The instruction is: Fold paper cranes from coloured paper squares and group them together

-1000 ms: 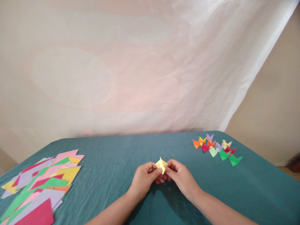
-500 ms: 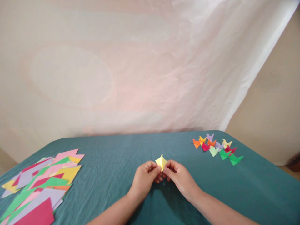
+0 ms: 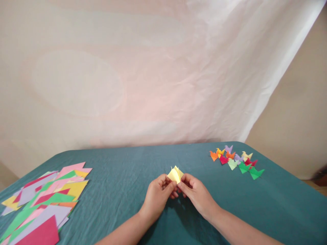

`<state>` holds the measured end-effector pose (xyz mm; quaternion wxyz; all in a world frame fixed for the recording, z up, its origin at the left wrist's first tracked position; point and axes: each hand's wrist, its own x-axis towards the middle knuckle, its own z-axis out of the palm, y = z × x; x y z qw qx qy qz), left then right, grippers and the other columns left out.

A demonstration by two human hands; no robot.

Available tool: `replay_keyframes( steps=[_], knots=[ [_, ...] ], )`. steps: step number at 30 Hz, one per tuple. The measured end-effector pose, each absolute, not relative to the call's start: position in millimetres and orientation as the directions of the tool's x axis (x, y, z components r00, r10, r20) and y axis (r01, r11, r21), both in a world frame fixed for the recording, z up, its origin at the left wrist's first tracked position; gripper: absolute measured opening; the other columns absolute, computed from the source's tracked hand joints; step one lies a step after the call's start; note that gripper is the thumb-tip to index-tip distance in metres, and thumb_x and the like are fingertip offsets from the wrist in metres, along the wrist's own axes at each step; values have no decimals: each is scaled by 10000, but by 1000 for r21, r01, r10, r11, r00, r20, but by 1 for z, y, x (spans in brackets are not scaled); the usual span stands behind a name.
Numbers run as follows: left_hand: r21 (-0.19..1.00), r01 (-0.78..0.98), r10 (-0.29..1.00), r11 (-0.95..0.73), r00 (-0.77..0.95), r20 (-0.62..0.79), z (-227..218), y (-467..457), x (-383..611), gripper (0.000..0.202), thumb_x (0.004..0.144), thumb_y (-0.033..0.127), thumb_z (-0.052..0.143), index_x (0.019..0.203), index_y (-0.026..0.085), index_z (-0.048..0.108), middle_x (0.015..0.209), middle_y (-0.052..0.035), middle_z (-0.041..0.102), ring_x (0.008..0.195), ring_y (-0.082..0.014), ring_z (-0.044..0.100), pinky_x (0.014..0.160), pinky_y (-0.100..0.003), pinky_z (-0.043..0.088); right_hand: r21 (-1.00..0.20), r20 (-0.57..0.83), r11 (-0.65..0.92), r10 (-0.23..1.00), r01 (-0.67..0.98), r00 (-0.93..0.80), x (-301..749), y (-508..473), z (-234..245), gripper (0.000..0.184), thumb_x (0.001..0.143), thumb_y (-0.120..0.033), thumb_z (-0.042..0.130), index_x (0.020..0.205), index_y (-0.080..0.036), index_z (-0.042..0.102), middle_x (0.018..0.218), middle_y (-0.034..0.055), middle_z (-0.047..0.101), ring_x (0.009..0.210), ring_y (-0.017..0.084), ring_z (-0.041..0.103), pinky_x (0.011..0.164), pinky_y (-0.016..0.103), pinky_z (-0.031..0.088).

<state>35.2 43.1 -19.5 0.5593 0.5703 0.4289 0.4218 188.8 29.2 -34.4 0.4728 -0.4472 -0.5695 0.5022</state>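
A small piece of folded yellow origami paper [image 3: 175,175] is held up between both hands near the middle of the table. My left hand [image 3: 160,191] pinches its lower left side with thumb and fingers. On the lower right side, my right hand [image 3: 194,191] grips it the same way, the two thumbs close together at the bottom. Pointed flaps of the paper stand upward and spread apart at the top. The lower tip is partly hidden by the thumbs.
Several finished origami birds [image 3: 233,164] in orange, red, purple, green and yellow stand at the right. Coloured paper sheets [image 3: 38,207] lie overlapping at the left. Dark green cloth [image 3: 122,190] covers the table, and a pale hanging sheet [image 3: 153,75] rises behind it.
The yellow paper's flaps have opened wider and it has tilted and turned slightly, showing more layers. Both hands stay almost in place, still gripping it.
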Motion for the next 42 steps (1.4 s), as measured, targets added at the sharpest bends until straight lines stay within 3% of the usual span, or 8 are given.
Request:
replay_keyframes(
  steps=[9,14,20,25,32,37,42],
  knots=[
    [997,64,923,-49,383,21,-17,45,29,143,770,289,610,769,146,603,649,-4,631,559,-132,604,542,-223,464,-998,65,62,985,-21,-162,191,31,-38,301,789,-475,631,786,-184,557,706,-10,581,603,125,507,548,224,387],
    [990,112,915,-80,402,28,-18,41,31,91,787,249,562,790,160,577,685,-6,630,581,-143,616,535,-225,463,-993,93,102,984,52,-154,192,31,-35,283,811,-451,616,749,-181,562,676,-13,600,594,127,519,562,227,384],
    [979,175,921,-104,389,28,-18,41,30,232,880,301,410,751,167,548,680,-15,617,557,-153,623,518,-241,469,-988,115,128,982,83,-149,190,28,-29,230,820,-407,616,765,-190,566,685,-8,621,634,146,554,598,234,407],
    [948,253,912,-192,404,77,-16,38,28,270,885,334,455,721,163,584,649,-17,621,591,-156,620,555,-233,466,-981,151,164,982,107,-117,189,26,-29,235,853,-415,574,856,-185,624,749,17,643,701,169,587,634,247,432],
    [980,163,937,-114,345,51,-13,38,30,209,858,295,492,938,154,624,666,-25,663,637,-168,629,587,-231,474,-980,130,148,983,136,-132,189,27,-27,293,840,-464,578,805,-177,625,699,9,625,657,157,563,608,238,421],
    [944,258,944,-205,309,120,-14,38,28,256,861,282,486,768,152,686,673,-16,643,629,-144,576,596,-210,434,-966,178,194,979,172,-102,188,25,-25,265,834,-441,591,801,-178,601,737,1,607,680,149,552,622,230,420],
    [954,242,948,-177,303,99,-14,36,28,308,878,329,485,730,142,679,649,-15,631,617,-139,563,593,-206,430,-958,172,188,981,218,-89,188,24,-25,263,854,-418,568,753,-176,586,698,-9,580,654,139,526,603,224,399]
  ],
)
